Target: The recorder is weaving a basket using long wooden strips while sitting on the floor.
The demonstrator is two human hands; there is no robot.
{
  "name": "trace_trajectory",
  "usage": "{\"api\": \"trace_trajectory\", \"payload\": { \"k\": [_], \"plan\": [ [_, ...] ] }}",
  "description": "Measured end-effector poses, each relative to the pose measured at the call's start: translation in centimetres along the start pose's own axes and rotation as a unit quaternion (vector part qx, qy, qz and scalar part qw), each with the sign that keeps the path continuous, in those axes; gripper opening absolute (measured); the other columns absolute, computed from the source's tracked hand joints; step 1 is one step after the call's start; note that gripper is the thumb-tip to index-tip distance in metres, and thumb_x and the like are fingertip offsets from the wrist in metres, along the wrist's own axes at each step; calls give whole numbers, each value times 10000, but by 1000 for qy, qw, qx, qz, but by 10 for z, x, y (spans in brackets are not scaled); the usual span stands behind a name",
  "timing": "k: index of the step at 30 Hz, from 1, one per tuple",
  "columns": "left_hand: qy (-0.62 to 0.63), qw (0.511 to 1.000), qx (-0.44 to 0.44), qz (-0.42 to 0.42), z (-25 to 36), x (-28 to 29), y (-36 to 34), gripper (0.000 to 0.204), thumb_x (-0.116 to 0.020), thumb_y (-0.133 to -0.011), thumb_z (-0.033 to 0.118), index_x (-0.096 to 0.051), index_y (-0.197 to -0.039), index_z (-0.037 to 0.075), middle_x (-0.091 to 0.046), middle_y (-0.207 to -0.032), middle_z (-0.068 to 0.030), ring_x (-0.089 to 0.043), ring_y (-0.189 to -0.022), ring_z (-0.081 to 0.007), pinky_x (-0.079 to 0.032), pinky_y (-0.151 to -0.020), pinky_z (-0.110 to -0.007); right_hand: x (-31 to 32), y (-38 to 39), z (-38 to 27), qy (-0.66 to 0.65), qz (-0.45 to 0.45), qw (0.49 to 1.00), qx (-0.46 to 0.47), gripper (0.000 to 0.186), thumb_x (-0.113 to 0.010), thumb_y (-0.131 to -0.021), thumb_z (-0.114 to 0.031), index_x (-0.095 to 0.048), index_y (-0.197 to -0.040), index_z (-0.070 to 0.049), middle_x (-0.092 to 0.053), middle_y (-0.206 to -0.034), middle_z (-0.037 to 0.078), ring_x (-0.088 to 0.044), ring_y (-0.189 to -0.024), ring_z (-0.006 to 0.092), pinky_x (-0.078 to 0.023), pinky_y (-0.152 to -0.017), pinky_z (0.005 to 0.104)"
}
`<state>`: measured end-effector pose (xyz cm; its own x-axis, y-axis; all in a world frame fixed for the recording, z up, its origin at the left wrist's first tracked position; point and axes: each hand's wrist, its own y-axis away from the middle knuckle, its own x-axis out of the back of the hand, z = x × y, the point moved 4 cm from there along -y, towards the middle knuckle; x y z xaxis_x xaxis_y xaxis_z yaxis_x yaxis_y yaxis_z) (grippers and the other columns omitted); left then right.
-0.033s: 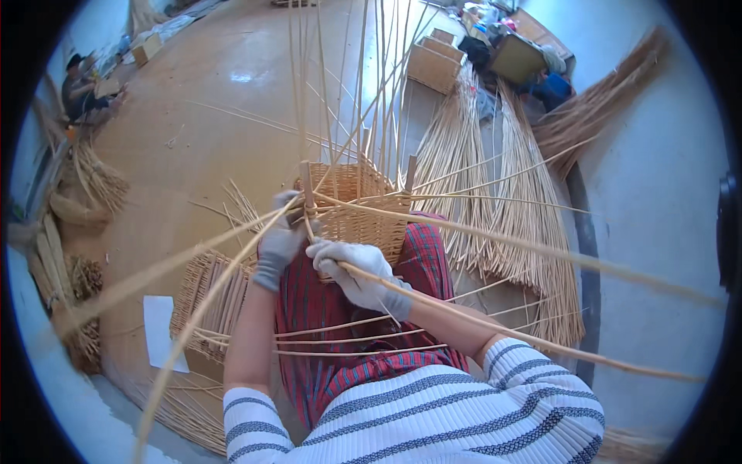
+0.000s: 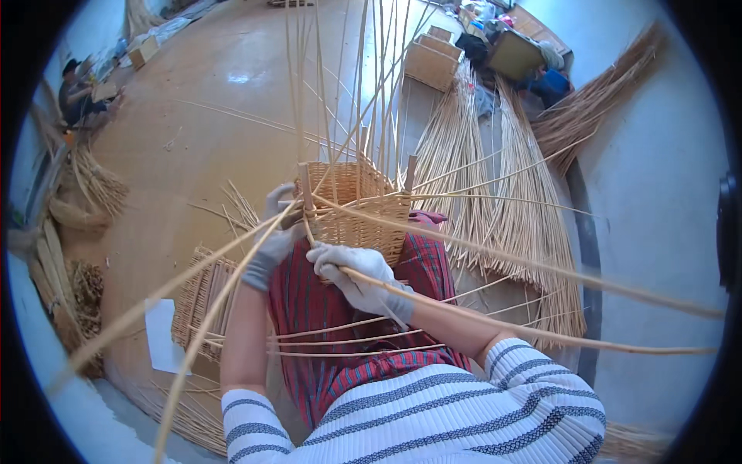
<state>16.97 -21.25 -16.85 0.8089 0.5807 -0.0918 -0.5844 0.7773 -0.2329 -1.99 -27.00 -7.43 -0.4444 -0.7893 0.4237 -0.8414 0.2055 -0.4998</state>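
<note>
A half-woven wicker basket [image 2: 359, 228] rests against my knees, with wooden corner posts and tall thin stakes rising from it. My right hand [image 2: 359, 272], in a pale glove, is closed round a thick willow rod [image 2: 479, 315] that runs from the near left corner out to the right. At that same corner, my gloved left hand [image 2: 278, 240] curls about the basket's left side, beside the wooden post [image 2: 305, 185]; some of its fingers are hidden. Two long rods [image 2: 202, 325] cross over it toward the lower left. Another long rod [image 2: 525, 259] stretches from the corner to the right.
Bundles of pale rods [image 2: 533, 255] lie to the right, and a darker bundle [image 2: 599, 100] leans on the wall. On the left are a slatted wicker piece [image 2: 201, 301], a white sheet [image 2: 162, 336] and more bundles [image 2: 97, 182]. A person [image 2: 81, 97] sits at the far left.
My left hand has shifted slightly left, its fingers reaching higher beside the post. The far end of the rod in my right hand has swung upward. My right hand stays in nearly the same place.
</note>
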Motion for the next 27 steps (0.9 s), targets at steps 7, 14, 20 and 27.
{"api": "trace_trajectory", "payload": {
  "k": [7, 14, 20, 27],
  "plan": [
    [29, 952, 167, -255, 54, 0, -27, 765, -764, -700, -54, -503, -1396, 126, -561, -1120, -22, -544, -1065, -134, -506, -902, -284, 9, 21, 9, -56, -40, 997, 18, 63, -615, -941, -51, -637, -994, -28, -696, -1130, 144, -656, -1140, 293, -520, -1014, 387],
    [-70, 997, 7, 15, 14, -17, -13, 482, -858, -730, 47, -601, -1136, 82, -457, -1080, -2, -531, -968, -119, -519, -880, -287, 85, 7, 139, -300, 231, 869, -319, 154, -733, -906, -118, -660, -1013, -33, -694, -869, 36, -675, -797, 126, -558, -690, 260],
    [-106, 988, -70, 92, -2, -28, -19, 583, -853, -707, -2, -526, -1178, 102, -422, -1148, -16, -507, -1016, -130, -513, -896, -276, 64, -2, 146, -326, 343, 855, -210, 116, -703, -900, 6, -655, -997, -37, -693, -899, 50, -675, -812, 120, -572, -719, 264],
    [-243, 950, -106, 163, -10, -20, -16, 591, -886, -653, 6, -532, -1117, 102, -500, -1006, 19, -519, -881, -89, -520, -732, -239, 39, 20, 40, -38, 153, 987, -35, 210, -620, -950, -23, -647, -1157, 2, -698, -1009, 101, -662, -930, 147, -533, -793, 270]
  ]
}}
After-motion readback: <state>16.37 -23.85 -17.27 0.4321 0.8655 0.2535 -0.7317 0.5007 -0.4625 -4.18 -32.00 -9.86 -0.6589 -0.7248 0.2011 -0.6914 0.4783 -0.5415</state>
